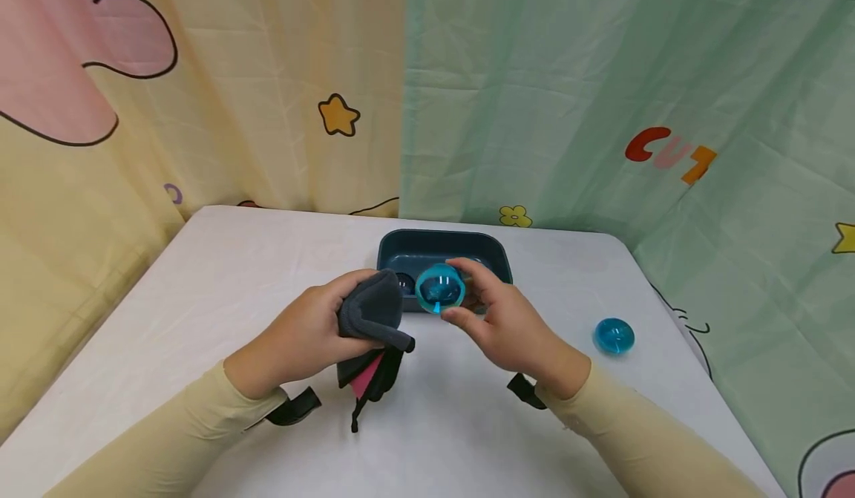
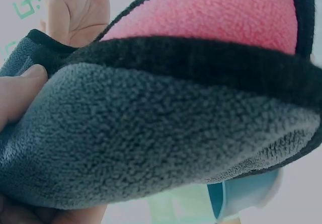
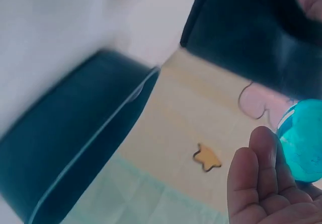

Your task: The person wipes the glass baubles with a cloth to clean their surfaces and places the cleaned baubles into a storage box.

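Observation:
My left hand [image 1: 307, 327] grips a folded cleaning cloth [image 1: 377, 305], grey with black edging. Its pink side [image 2: 216, 17] shows in the left wrist view. Between thumb and fingers my right hand [image 1: 504, 320] holds a translucent blue ball [image 1: 440, 288], just right of the cloth and apart from it. The same ball [image 3: 304, 141] is partly cut off by the frame in the right wrist view. A second translucent blue ball [image 1: 614, 336] lies on the table, right of my right hand.
Behind the hands stands a dark teal tray [image 1: 441, 240] with a clear, dark-looking round thing [image 1: 405, 283] in its left part. The white table [image 1: 280, 246] reaches back to patterned curtains [image 1: 521, 97]. Black straps [image 1: 294, 407] hang at both wrists.

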Motion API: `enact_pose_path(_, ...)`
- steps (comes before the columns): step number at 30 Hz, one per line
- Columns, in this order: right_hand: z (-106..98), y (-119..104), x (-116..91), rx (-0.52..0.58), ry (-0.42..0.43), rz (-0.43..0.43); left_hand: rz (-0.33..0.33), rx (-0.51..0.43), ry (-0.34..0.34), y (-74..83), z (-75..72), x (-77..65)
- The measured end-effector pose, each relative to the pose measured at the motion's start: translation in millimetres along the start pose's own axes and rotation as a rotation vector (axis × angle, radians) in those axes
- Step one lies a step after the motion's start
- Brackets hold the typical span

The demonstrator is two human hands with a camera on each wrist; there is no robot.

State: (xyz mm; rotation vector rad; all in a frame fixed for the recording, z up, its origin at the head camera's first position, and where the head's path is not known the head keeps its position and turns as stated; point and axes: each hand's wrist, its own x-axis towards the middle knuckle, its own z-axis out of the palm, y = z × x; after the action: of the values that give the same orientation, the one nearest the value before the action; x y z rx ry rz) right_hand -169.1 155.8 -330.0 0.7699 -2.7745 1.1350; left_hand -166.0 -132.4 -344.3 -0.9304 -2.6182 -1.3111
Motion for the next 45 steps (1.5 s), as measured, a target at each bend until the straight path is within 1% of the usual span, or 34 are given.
enact_pose_path(5,-20.9,17.0,27.9,-0.069,-0.032,0.077,-0.025,0.013,-0.003,-5.9,-5.2,-2.8)
enact_pose_path(9,-35.4,27.8,55.3,-0.138,-0.096,0.126,-0.027,0.013,-0.001,-9.0,-6.3,-3.4)
enact_pose_path(12,-41.0,32.7,77.1,-0.185,-0.154,0.158,-0.023,0.016,0.005,-10.6,-6.0,-3.2)
enact_pose_path(17,-39.5,39.7,111.3,-0.283,-0.252,0.221,-0.024,0.006,0.005,-11.8,-4.5,-3.3)
enact_pose_path(19,-36.0,42.2,123.8,-0.323,-0.290,0.226,-0.025,-0.001,0.001,-11.8,-3.5,-2.9)
enact_pose_path(25,-20.8,54.0,155.2,-0.436,-0.371,0.148,-0.045,-0.011,-0.019,-11.7,-0.5,-2.0)
enact_pose_path(28,-12.2,61.0,165.3,-0.467,-0.406,0.133,-0.057,-0.015,-0.033,-11.3,0.8,-1.7)
enact_pose_path(31,-2.6,67.7,172.6,-0.482,-0.438,0.137,-0.059,-0.010,-0.044,-10.3,2.2,-1.2)
enact_pose_path(37,16.0,79.7,182.4,-0.531,-0.481,0.136,-0.052,0.015,-0.041,-10.2,5.5,0.5)
enact_pose_path(43,26.4,83.8,185.2,-0.570,-0.518,0.185,-0.059,0.023,-0.063,-12.9,7.7,1.9)
enact_pose_path(45,28.3,84.6,185.7,-0.573,-0.525,0.196,-0.066,0.041,-0.065,-13.4,8.3,2.1)
